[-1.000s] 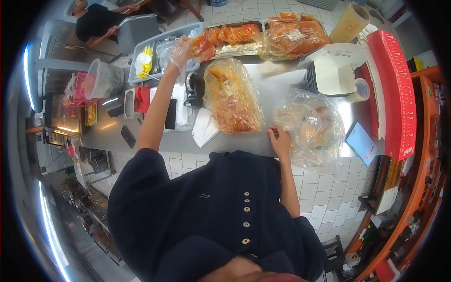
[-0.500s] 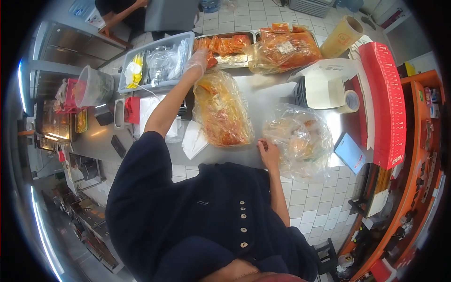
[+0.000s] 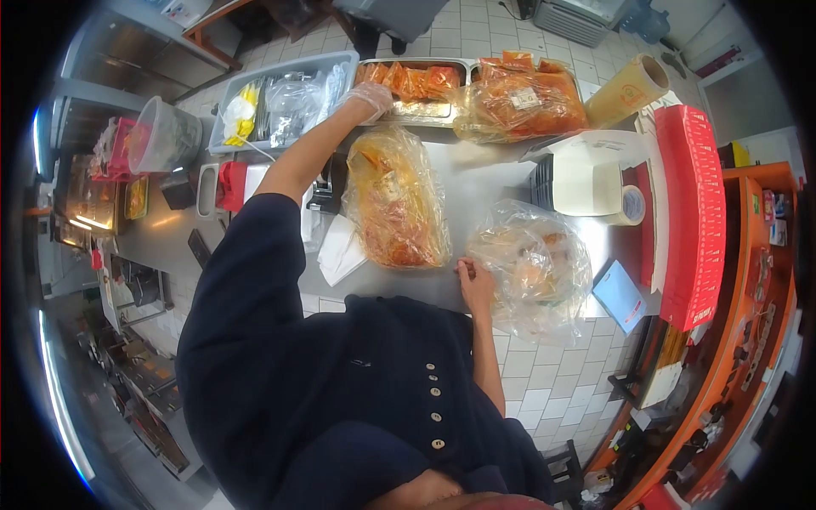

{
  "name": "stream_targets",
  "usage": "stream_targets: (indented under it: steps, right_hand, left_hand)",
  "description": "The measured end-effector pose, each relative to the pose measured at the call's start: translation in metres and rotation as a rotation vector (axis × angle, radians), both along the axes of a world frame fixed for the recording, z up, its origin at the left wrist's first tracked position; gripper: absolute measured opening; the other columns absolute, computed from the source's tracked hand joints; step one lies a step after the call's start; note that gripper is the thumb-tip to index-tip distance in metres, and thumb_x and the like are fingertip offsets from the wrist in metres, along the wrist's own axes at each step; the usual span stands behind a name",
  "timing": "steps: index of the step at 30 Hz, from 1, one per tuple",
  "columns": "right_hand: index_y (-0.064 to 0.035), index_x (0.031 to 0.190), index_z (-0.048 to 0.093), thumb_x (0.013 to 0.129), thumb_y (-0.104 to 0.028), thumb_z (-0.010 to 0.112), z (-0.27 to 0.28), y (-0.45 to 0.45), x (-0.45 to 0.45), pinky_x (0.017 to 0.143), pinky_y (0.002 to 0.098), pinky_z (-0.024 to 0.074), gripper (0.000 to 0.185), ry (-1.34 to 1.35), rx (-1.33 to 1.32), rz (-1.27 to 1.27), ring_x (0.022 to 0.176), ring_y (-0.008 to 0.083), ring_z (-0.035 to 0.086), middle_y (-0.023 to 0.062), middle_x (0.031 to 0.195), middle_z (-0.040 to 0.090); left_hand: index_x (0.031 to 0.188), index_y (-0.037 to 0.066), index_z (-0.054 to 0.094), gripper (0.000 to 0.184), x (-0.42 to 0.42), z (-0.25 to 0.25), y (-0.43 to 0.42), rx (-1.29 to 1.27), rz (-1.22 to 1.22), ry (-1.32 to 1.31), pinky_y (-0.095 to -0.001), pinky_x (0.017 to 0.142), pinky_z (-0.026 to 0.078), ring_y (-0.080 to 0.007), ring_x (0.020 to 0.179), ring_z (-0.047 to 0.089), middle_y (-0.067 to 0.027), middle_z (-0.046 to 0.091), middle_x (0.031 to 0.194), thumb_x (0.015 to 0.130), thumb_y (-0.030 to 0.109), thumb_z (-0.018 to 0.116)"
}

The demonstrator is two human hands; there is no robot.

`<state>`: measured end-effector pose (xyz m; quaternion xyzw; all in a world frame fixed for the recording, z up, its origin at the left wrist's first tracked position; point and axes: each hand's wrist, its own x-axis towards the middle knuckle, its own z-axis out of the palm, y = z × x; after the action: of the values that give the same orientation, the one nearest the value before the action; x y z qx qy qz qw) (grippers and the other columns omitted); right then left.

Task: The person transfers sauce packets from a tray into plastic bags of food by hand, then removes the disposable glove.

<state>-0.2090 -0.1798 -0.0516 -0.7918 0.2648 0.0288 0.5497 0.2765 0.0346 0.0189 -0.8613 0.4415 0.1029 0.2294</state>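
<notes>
My left hand [image 3: 371,99], in a clear plastic glove, reaches to the left end of a metal tray [image 3: 422,110] of orange-red sauced packets [image 3: 422,79]. Its fingers bend down over the packets; their tips are hidden, so I cannot tell whether they grip one. My bare right hand [image 3: 473,283] rests with curled fingers at the table's near edge, with nothing visible in them. Beside it lies a crumpled clear bag [image 3: 535,263] with pale contents. A large clear bag of orange-yellow sauced food [image 3: 395,200] lies between my hands.
Left of the tray stands a grey-blue bin [image 3: 289,106] of plastic packs. At right are another sauced bag [image 3: 527,102], a film roll [image 3: 629,85], black-and-white containers [image 3: 586,174], a tape roll [image 3: 629,204], a blue card [image 3: 620,296] and a red box [image 3: 690,217].
My left hand has moved from the tray's front edge, where an orange packet showed under its fingers, back to the packets. My right hand stays curled. A person at upper left has mostly left view.
</notes>
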Motion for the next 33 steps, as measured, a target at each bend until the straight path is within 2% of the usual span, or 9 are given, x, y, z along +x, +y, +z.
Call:
stream_targets:
  steps: [5, 8, 15, 16, 19, 23, 25, 29, 33]
  right_hand:
    - [-0.0036, 0.111, 0.076, 0.103, -0.025, 0.067, -0.005, 0.002, -0.002, 0.075, 0.0287, 0.0554, 0.025, -0.025, 0.029, -0.033, 0.076, 0.0147, 0.074, 0.0062, 0.087, 0.079]
    - [-0.0034, 0.111, 0.076, 0.103, -0.025, 0.066, 0.0, 0.003, 0.002, 0.074, 0.0282, 0.0552, 0.025, -0.022, 0.029, -0.045, 0.076, 0.014, 0.073, 0.006, 0.087, 0.079]
    - [-0.0026, 0.112, 0.075, 0.104, -0.026, 0.066, -0.005, 0.0, 0.002, 0.074, 0.027, 0.0554, 0.026, 0.017, 0.056, -0.007, 0.076, 0.0126, 0.073, 0.0049, 0.088, 0.079]
    - [-0.0026, 0.112, 0.075, 0.104, -0.026, 0.066, -0.007, 0.0, 0.001, 0.074, 0.027, 0.0554, 0.026, 0.012, 0.051, 0.001, 0.076, 0.0126, 0.073, 0.0049, 0.088, 0.079]
    - [-0.0024, 0.113, 0.075, 0.104, -0.025, 0.066, -0.011, -0.003, -0.001, 0.073, 0.0271, 0.0552, 0.026, -0.022, 0.043, 0.004, 0.075, 0.0124, 0.072, 0.0049, 0.088, 0.079]
    - [-0.0044, 0.115, 0.073, 0.105, -0.029, 0.063, -0.006, -0.003, -0.003, 0.082, 0.0325, 0.0552, 0.028, 0.034, 0.068, 0.033, 0.087, 0.0192, 0.075, 0.008, 0.093, 0.079]
    - [-0.0045, 0.115, 0.072, 0.105, -0.029, 0.062, -0.003, -0.002, 0.0, 0.083, 0.0331, 0.0553, 0.029, 0.051, 0.069, 0.04, 0.087, 0.0196, 0.075, 0.008, 0.094, 0.079]
    - [-0.004, 0.113, 0.073, 0.105, -0.029, 0.063, -0.003, 0.002, 0.0, 0.077, 0.0311, 0.0547, 0.029, 0.052, 0.034, -0.011, 0.08, 0.0162, 0.073, 0.0063, 0.09, 0.079]
    - [-0.003, 0.112, 0.074, 0.104, -0.027, 0.066, -0.011, 0.001, 0.001, 0.07, 0.0275, 0.0539, 0.027, 0.011, 0.046, -0.019, 0.072, 0.0118, 0.07, 0.005, 0.087, 0.079]
  left_hand:
    - [0.102, 0.01, 0.079, 0.02, -0.044, 0.049, 0.0, -0.597, 0.131, 0.1, -0.0447, 0.091, 0.057, -0.0351, 0.104, 0.073, -0.0139, 0.077, 0.109, 0.09, 0.024, 0.072]
    - [0.111, 0.009, 0.076, 0.033, -0.058, 0.085, 0.02, -0.453, 0.406, 0.524, -0.0451, 0.095, 0.055, -0.0341, 0.108, 0.07, -0.0141, 0.075, 0.118, 0.089, 0.032, 0.074]
    - [0.13, 0.011, 0.069, 0.045, -0.136, 0.09, 0.038, -0.01, 0.354, 0.381, -0.0441, 0.112, 0.046, -0.0326, 0.128, 0.062, -0.0149, 0.068, 0.131, 0.094, 0.037, 0.07]
    - [0.126, 0.011, 0.071, 0.038, -0.123, 0.035, 0.072, -0.138, 0.145, 0.311, -0.0427, 0.11, 0.047, -0.0343, 0.124, 0.063, -0.0157, 0.068, 0.13, 0.098, 0.036, 0.065]
    - [0.105, 0.007, 0.074, 0.028, -0.137, 0.048, 0.071, -0.275, 0.269, 0.298, -0.0435, 0.095, 0.054, -0.0366, 0.107, 0.068, -0.0152, 0.072, 0.11, 0.092, 0.031, 0.072]
    - [0.113, 0.008, 0.076, 0.03, -0.135, 0.122, 0.064, -0.317, 0.358, 0.363, -0.0414, 0.093, 0.055, -0.0308, 0.103, 0.07, -0.0142, 0.074, 0.11, 0.094, 0.03, 0.073]
    - [0.126, 0.01, 0.074, 0.035, -0.119, 0.135, 0.075, -0.784, 0.593, 0.566, -0.039, 0.091, 0.056, -0.0251, 0.099, 0.072, -0.0133, 0.076, 0.111, 0.096, 0.027, 0.073]
    - [0.129, 0.007, 0.072, 0.037, -0.06, 0.095, 0.072, -1.069, 0.405, 0.44, -0.0402, 0.085, 0.057, -0.0227, 0.092, 0.072, -0.0144, 0.078, 0.104, 0.096, 0.023, 0.071]
    - [0.119, 0.004, 0.073, 0.039, -0.034, 0.019, 0.048, -1.199, 0.663, 0.335, -0.0445, 0.087, 0.055, -0.0342, 0.098, 0.072, -0.0205, 0.076, 0.107, 0.094, 0.034, 0.069]
